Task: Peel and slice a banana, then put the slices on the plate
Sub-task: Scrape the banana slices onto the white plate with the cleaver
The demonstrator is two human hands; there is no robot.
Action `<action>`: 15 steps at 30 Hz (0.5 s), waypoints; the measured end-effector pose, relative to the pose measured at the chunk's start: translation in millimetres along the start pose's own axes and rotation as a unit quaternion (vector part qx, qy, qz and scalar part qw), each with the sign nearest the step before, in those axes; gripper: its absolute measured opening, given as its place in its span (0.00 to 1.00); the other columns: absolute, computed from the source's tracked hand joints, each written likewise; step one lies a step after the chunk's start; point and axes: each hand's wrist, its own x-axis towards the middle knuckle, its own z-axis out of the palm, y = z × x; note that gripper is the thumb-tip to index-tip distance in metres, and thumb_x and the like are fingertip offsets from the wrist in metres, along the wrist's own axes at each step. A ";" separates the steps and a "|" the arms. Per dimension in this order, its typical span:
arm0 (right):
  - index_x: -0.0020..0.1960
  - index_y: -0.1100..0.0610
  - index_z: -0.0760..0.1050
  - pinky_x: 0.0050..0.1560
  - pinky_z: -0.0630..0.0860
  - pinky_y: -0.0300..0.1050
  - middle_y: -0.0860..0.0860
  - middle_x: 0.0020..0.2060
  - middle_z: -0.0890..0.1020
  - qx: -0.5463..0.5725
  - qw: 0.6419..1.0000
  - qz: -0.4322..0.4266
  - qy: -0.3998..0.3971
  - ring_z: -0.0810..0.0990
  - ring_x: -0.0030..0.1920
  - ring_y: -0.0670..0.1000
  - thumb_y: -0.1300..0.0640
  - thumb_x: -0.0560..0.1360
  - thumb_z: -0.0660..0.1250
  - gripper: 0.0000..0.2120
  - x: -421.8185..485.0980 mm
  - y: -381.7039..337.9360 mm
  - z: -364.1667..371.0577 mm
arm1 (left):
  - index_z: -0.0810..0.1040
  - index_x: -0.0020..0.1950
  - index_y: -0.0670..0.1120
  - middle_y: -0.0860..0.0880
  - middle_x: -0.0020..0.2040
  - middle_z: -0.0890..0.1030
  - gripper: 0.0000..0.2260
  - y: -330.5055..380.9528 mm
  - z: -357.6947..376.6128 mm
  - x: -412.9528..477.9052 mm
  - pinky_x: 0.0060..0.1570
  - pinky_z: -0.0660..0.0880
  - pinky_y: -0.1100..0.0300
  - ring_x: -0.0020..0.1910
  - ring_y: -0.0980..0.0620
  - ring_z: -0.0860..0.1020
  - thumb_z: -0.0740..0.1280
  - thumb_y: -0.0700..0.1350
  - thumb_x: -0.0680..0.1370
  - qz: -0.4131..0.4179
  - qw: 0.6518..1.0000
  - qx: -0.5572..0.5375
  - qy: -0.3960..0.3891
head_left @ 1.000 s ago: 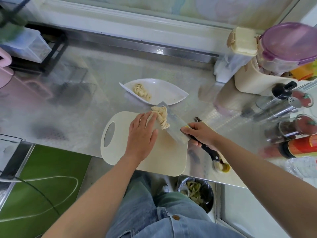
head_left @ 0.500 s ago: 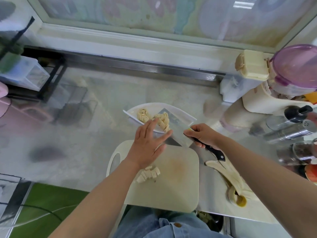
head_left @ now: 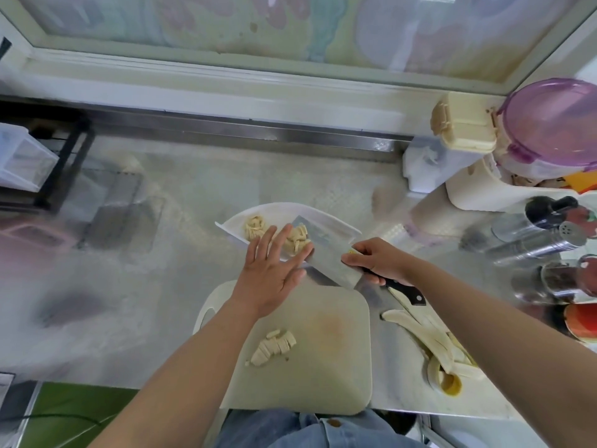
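Note:
A white leaf-shaped plate (head_left: 336, 224) lies behind the cream cutting board (head_left: 326, 357). One pile of banana slices (head_left: 254, 226) sits on the plate. My right hand (head_left: 376, 260) grips the black handle of a cleaver (head_left: 326, 258), whose flat blade reaches over the plate carrying a second clump of slices (head_left: 297, 239). My left hand (head_left: 273, 270) is open, its straight fingers against that clump on the blade. A third group of slices (head_left: 274, 346) rests on the board. The banana peel (head_left: 433, 344) lies to the right of the board.
Steel counter (head_left: 161, 286) all around. At right stand a purple-lidded container (head_left: 552, 124), a cream box (head_left: 465, 127), metal shakers (head_left: 533, 244) and jars (head_left: 568, 279). A black rack with a clear bin (head_left: 22, 163) is at far left. The counter's front edge runs just below the board.
The cleaver carried a clump of slices from the board up over the plate. My left hand followed with it and now touches the clump on the blade.

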 end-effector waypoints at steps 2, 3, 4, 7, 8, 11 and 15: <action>0.37 0.59 0.68 0.26 0.60 0.43 0.56 0.24 0.67 0.011 1.000 0.001 -0.001 0.63 0.23 0.51 0.50 0.76 0.67 0.16 -3.0 3.3 -2.6 | 0.61 0.74 0.63 0.46 0.78 0.53 0.23 1.4 1.5 2.4 0.70 0.54 0.41 0.76 0.42 0.49 0.43 0.60 0.80 -0.009 1.000 -0.001 -0.003; 0.37 0.59 0.68 0.26 0.61 0.42 0.55 0.24 0.67 0.016 1.000 0.001 -0.001 0.63 0.23 0.51 0.51 0.76 0.66 0.15 -4.6 4.6 -3.7 | 0.60 0.74 0.63 0.46 0.78 0.53 0.22 2.1 2.3 3.7 0.70 0.53 0.41 0.76 0.42 0.49 0.44 0.59 0.80 -0.013 1.000 0.000 -0.003; 0.37 0.59 0.68 0.25 0.61 0.42 0.55 0.24 0.67 0.021 1.000 0.001 0.000 0.63 0.23 0.51 0.51 0.77 0.66 0.15 -6.0 6.0 -4.7 | 0.60 0.74 0.63 0.46 0.78 0.53 0.22 2.7 2.6 4.6 0.70 0.53 0.41 0.75 0.42 0.49 0.44 0.59 0.80 -0.017 1.000 0.002 -0.001; 0.37 0.60 0.67 0.25 0.61 0.41 0.55 0.24 0.66 0.030 1.000 0.000 0.007 0.63 0.23 0.51 0.52 0.77 0.66 0.16 -10.0 9.7 -7.3 | 0.59 0.75 0.62 0.46 0.78 0.54 0.22 3.6 4.8 6.6 0.70 0.54 0.40 0.75 0.42 0.49 0.44 0.59 0.80 -0.023 1.000 0.011 0.001; 0.36 0.60 0.67 0.24 0.62 0.40 0.54 0.23 0.66 0.031 0.999 -0.001 0.010 0.63 0.22 0.51 0.53 0.77 0.66 0.16 -11.4 11.0 -8.0 | 0.58 0.75 0.62 0.46 0.78 0.54 0.22 3.5 5.9 6.7 0.70 0.54 0.40 0.75 0.42 0.49 0.45 0.58 0.80 -0.025 1.000 0.014 -0.001; 0.36 0.60 0.67 0.23 0.62 0.39 0.54 0.22 0.67 0.032 0.999 -0.004 0.018 0.63 0.21 0.50 0.53 0.77 0.66 0.16 -15.5 14.3 -10.0 | 0.57 0.76 0.61 0.46 0.78 0.54 0.23 0.8 8.1 6.0 0.69 0.56 0.40 0.75 0.42 0.50 0.45 0.58 0.80 -0.036 0.999 0.033 -0.006; 0.36 0.60 0.67 0.23 0.62 0.39 0.53 0.21 0.67 0.031 0.999 -0.003 0.026 0.64 0.21 0.50 0.53 0.77 0.66 0.15 -17.1 17.8 -11.9 | 0.58 0.76 0.58 0.45 0.77 0.55 0.24 -0.5 6.2 7.9 0.69 0.57 0.40 0.75 0.42 0.50 0.44 0.59 0.80 -0.054 0.997 0.050 -0.014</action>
